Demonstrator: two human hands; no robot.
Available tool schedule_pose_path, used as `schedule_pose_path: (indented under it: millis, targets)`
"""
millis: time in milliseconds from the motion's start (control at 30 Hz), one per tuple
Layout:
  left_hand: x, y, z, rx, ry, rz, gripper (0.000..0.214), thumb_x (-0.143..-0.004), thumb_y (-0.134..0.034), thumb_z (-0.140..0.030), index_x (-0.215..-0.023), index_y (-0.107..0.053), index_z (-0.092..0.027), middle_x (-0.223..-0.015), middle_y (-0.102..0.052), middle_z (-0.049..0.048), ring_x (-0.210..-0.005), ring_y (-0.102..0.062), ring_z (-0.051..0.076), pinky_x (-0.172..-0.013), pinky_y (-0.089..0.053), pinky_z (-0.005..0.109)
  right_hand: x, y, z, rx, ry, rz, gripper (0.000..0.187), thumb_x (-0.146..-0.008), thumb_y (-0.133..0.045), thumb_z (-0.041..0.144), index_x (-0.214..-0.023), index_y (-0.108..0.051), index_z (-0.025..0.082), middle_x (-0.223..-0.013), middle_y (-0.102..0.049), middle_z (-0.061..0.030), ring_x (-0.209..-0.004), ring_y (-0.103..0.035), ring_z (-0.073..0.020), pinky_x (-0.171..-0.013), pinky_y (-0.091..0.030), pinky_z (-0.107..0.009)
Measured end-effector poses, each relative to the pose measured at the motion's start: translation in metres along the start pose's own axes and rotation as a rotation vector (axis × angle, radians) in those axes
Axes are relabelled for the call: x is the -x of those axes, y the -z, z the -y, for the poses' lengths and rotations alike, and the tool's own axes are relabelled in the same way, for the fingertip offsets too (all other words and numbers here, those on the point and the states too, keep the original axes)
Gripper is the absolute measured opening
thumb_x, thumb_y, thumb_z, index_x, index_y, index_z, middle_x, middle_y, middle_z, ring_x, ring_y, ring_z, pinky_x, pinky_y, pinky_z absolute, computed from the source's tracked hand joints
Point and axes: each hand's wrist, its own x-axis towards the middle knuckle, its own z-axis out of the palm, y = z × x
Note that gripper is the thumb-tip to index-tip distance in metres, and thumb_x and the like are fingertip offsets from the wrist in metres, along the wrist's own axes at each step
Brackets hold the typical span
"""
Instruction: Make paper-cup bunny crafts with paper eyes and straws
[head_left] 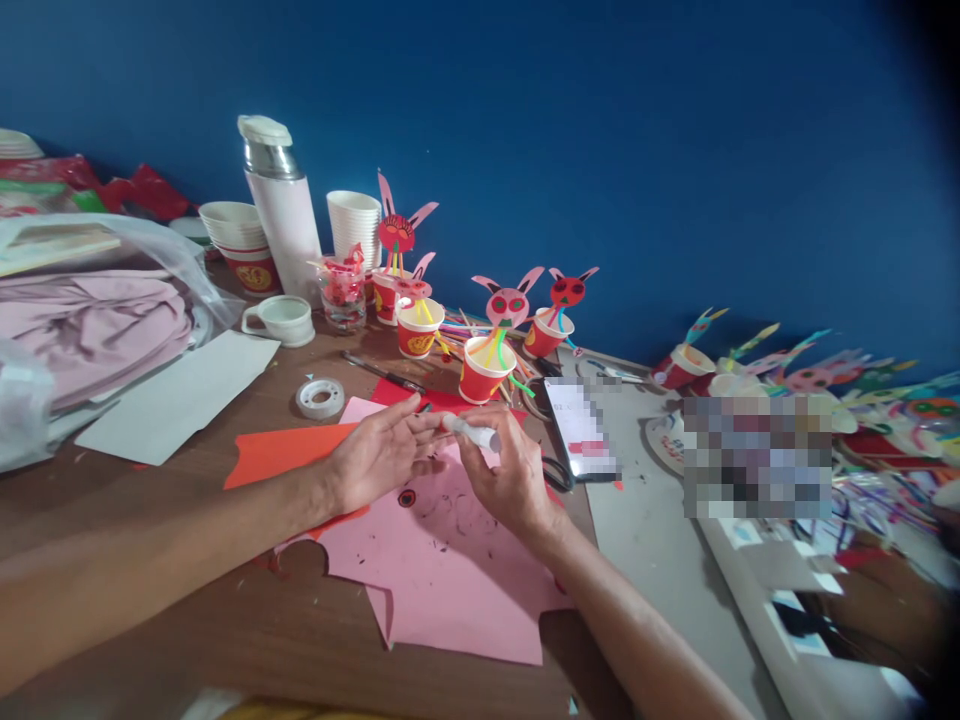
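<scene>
My right hand [514, 470] is closed around a white glue stick [480, 436], its tip pointing left. Palm up with fingers stretched out, my left hand [386, 455] meets that tip at its fingertips. Any small piece on the fingertip is too small to make out. Under both hands lies pink paper [457, 590] with cut edges and dark smudges. A small red and black paper ring [406, 498] rests on it. Orange paper [289, 450] sticks out beneath my left wrist.
Paper cups with rabbit-faced figures [486, 372] stand behind my hands. A tape roll [320, 398], a pen [386, 372], a mug [281, 320] and a thermos [281, 205] are on the left. A phone [574, 425] lies to the right, near more cup figures.
</scene>
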Motion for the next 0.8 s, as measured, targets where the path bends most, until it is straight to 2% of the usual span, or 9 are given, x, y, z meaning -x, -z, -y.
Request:
schedule_pose_path:
  millis: [167, 433, 667, 800]
  targets:
    - [0.0002, 0.0009, 0.0032, 0.009, 0.0, 0.006, 0.035, -0.094, -0.04, -0.035, -0.095, -0.068, -0.013, -0.1, -0.069, 0.011, -0.101, -0.057, 0.023, -0.083, -0.043, 0.035, -0.0023, -0.0009, 0.0004, 0.003, 0.01, -0.014, 0.013, -0.086, -0.054, 0.02, -0.099, -0.052, 0.021, -0.092, -0.064, -0.0072, -0.085, -0.063, -0.0186, -0.072, -0.053, -0.03]
    - [-0.0029, 0.0043, -0.0024, 0.088, -0.014, 0.021, 0.034, -0.092, -0.043, -0.031, -0.099, -0.068, -0.007, -0.097, -0.07, 0.0132, -0.091, -0.061, 0.022, -0.084, -0.043, 0.035, -0.0044, 0.0005, -0.0009, 0.005, -0.006, -0.015, 0.009, -0.087, -0.053, 0.02, -0.096, -0.052, 0.02, -0.089, -0.063, -0.0075, -0.082, -0.063, -0.0183, -0.071, -0.053, -0.03]
    - [-0.0036, 0.0062, -0.0002, 0.03, -0.022, 0.05, 0.035, -0.094, -0.041, -0.033, -0.102, -0.067, -0.011, -0.109, -0.067, 0.0117, -0.1, -0.057, 0.021, -0.085, -0.043, 0.034, -0.0015, -0.004, -0.0023, -0.043, 0.012, -0.015, 0.013, -0.087, -0.053, 0.018, -0.1, -0.052, 0.02, -0.093, -0.063, -0.0075, -0.087, -0.061, -0.0177, -0.076, -0.052, -0.03]
    - [-0.0029, 0.0051, -0.0016, 0.055, -0.004, 0.026, 0.036, -0.093, -0.042, -0.034, -0.102, -0.067, -0.01, -0.101, -0.069, 0.0122, -0.096, -0.059, 0.022, -0.085, -0.043, 0.035, -0.0046, -0.0011, -0.0037, -0.032, -0.012, -0.025, 0.013, -0.086, -0.053, 0.018, -0.1, -0.052, 0.019, -0.092, -0.063, -0.0077, -0.085, -0.062, -0.0172, -0.075, -0.052, -0.029]
